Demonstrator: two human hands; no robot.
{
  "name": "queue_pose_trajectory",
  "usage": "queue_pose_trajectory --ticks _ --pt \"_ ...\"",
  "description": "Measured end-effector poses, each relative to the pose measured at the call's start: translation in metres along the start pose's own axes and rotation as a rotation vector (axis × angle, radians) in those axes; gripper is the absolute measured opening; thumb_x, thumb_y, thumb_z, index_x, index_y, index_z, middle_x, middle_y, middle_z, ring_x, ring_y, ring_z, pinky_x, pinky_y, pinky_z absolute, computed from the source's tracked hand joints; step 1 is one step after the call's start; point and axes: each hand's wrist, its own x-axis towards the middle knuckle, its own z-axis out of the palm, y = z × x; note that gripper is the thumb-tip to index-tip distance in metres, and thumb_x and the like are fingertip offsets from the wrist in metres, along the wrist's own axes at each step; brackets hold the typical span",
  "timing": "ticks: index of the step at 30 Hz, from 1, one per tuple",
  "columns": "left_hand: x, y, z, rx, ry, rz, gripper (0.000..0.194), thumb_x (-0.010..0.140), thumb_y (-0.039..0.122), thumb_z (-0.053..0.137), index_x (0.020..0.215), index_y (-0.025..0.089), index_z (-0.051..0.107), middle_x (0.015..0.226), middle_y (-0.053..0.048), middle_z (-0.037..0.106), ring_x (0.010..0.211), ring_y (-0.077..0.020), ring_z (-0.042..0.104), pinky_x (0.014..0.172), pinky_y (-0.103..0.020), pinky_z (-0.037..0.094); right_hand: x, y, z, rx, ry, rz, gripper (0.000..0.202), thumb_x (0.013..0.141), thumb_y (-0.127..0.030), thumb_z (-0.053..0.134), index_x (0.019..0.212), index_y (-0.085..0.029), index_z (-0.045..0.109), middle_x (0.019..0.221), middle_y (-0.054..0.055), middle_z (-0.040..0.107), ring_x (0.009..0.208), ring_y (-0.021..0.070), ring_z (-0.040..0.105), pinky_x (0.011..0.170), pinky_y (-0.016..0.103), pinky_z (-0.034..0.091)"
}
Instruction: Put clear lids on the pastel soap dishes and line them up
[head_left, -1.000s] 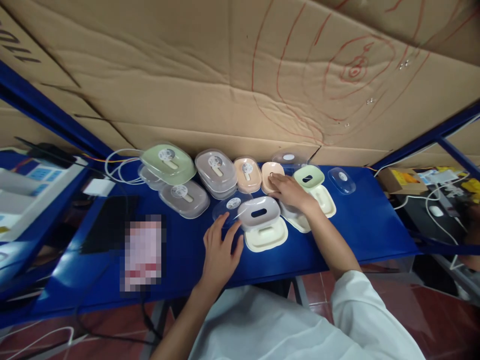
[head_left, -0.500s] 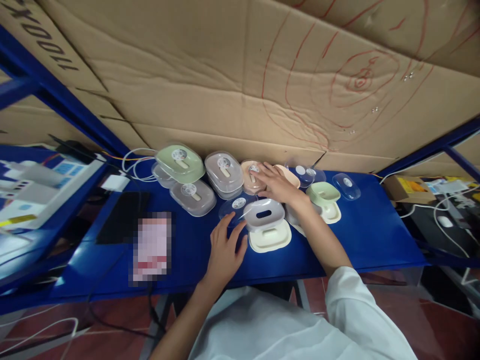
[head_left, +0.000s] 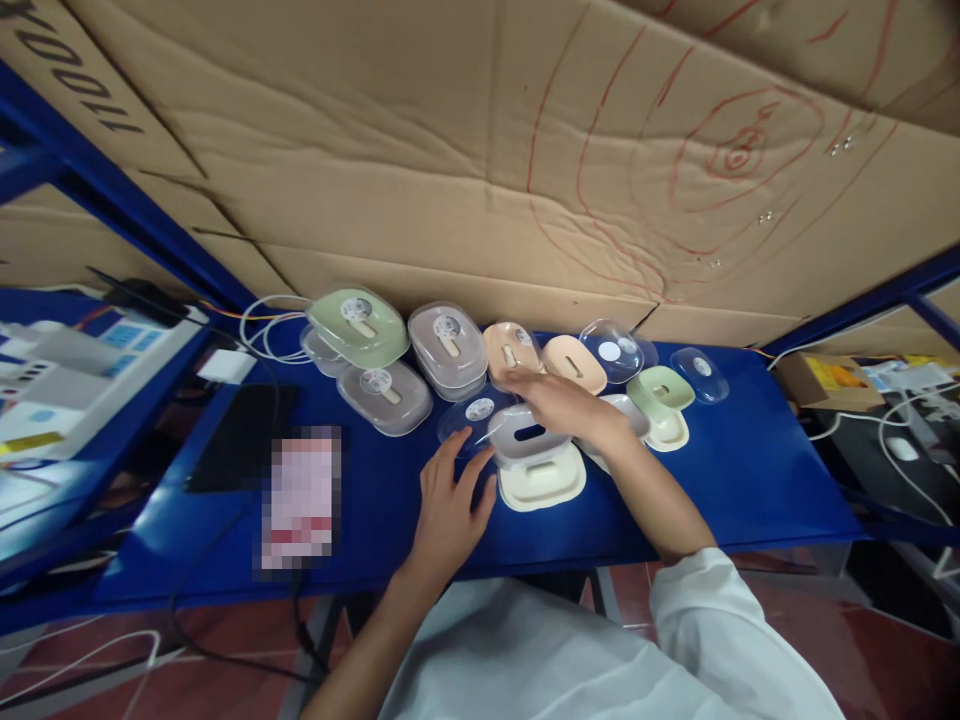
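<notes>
My left hand [head_left: 455, 492] has its fingers spread at the near edge of a clear lid [head_left: 459, 412] with a round sticker. To its right, a grey slotted box [head_left: 510, 440] leans on a cream tray [head_left: 544, 482]. My right hand [head_left: 559, 405] reaches over the grey box, its fingertips at the near side of a peach box [head_left: 510, 345]; whether they touch it or the clear lid is unclear. Another peach piece with a slot [head_left: 581, 368] lies beyond my right hand. A green box [head_left: 660, 388] rests by a second cream tray [head_left: 669, 432].
Lidded green [head_left: 337, 325] and grey boxes [head_left: 431, 350] stand at the back left. More clear lids [head_left: 600, 350] lie at the back right. A black pad [head_left: 232, 445] and a blurred pink item [head_left: 301, 495] are on the left of the blue table [head_left: 390, 545].
My right hand has moved down and nearer, off the top of the peach box, uncovering its sticker. My left hand has hardly moved. The view has shifted slightly.
</notes>
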Motion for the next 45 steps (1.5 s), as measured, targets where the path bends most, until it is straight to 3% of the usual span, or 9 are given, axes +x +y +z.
queue_pose_trajectory --ticks 4,7,11,19,25,31,36,41,45 --pt "-0.001 0.0 -0.001 -0.013 -0.002 -0.016 0.035 0.104 0.023 0.062 0.138 0.023 0.064 0.156 -0.019 0.056 0.144 -0.0344 0.057 0.111 -0.05 0.051 -0.002 -0.006 0.011 -0.101 0.027 0.138 0.093 0.083 0.009 0.044 0.171 -0.022 0.038 0.174 0.014 0.038 0.153 0.0338 0.053 0.126 0.054 0.045" --pt "-0.002 -0.001 -0.001 -0.026 -0.007 -0.031 0.034 0.104 0.023 0.062 0.138 0.024 0.066 0.156 -0.018 0.056 0.143 -0.0346 0.057 0.111 -0.05 0.051 -0.003 -0.002 0.01 -0.171 0.1 0.206 0.088 0.09 0.005 0.04 0.173 -0.02 0.032 0.178 0.016 0.028 0.159 0.0376 0.044 0.126 0.062 0.041" --pt "-0.001 0.0 -0.001 -0.026 -0.003 -0.029 0.035 0.103 0.022 0.063 0.137 0.023 0.066 0.155 -0.018 0.057 0.142 -0.0346 0.058 0.111 -0.05 0.051 0.013 0.016 0.018 -0.159 0.057 0.171 0.072 0.097 0.0 0.043 0.168 -0.015 0.043 0.175 0.018 0.036 0.165 0.0307 0.035 0.133 0.056 0.032" --pt "-0.001 0.001 -0.005 -0.013 0.0 -0.039 0.033 0.104 0.021 0.062 0.136 0.022 0.065 0.151 -0.019 0.058 0.138 -0.0345 0.06 0.108 -0.05 0.053 0.022 0.043 0.008 -0.059 0.101 0.066 0.046 0.11 -0.032 0.054 0.154 -0.018 0.059 0.156 0.019 0.063 0.149 0.0331 0.055 0.123 0.059 0.04" --pt "-0.001 -0.001 -0.002 -0.027 0.022 -0.04 0.033 0.104 0.021 0.063 0.137 0.022 0.065 0.152 -0.019 0.057 0.141 -0.0347 0.058 0.11 -0.051 0.052 0.001 0.011 -0.026 -0.108 0.205 0.084 0.054 0.105 -0.014 0.048 0.158 -0.019 0.053 0.158 0.016 0.06 0.146 0.0312 0.057 0.122 0.054 0.043" --pt "-0.001 0.0 -0.001 -0.014 0.036 -0.036 0.032 0.103 0.021 0.063 0.135 0.021 0.066 0.152 -0.019 0.057 0.141 -0.0348 0.058 0.11 -0.051 0.052 0.049 -0.023 -0.011 -0.118 0.219 -0.062 0.071 0.104 -0.032 0.069 0.169 -0.031 0.04 0.182 0.009 0.022 0.168 0.0336 0.024 0.134 0.057 0.03" --pt "-0.002 -0.001 -0.002 -0.007 0.031 -0.046 0.033 0.104 0.021 0.062 0.136 0.022 0.064 0.151 -0.019 0.057 0.139 -0.0345 0.059 0.108 -0.051 0.053 0.072 -0.016 -0.009 -0.075 0.158 -0.024 0.062 0.105 -0.034 0.069 0.163 -0.034 0.051 0.171 0.01 0.046 0.155 0.0316 0.051 0.126 0.053 0.044" --pt "-0.002 -0.002 -0.002 -0.015 0.022 -0.044 0.033 0.103 0.021 0.063 0.136 0.022 0.064 0.152 -0.019 0.056 0.139 -0.0349 0.058 0.108 -0.051 0.052 0.039 -0.001 -0.04 0.028 0.283 -0.014 0.052 0.109 -0.042 0.061 0.16 -0.029 0.056 0.161 0.007 0.06 0.15 0.0268 0.056 0.126 0.045 0.046" --pt "-0.001 -0.002 -0.001 -0.028 0.014 -0.043 0.032 0.104 0.022 0.062 0.136 0.022 0.065 0.152 -0.019 0.056 0.14 -0.0349 0.058 0.109 -0.051 0.052 0.019 0.005 -0.052 -0.139 0.348 0.158 0.047 0.107 -0.034 0.061 0.154 -0.032 0.062 0.161 0.007 0.059 0.152 0.0339 0.052 0.127 0.059 0.041"
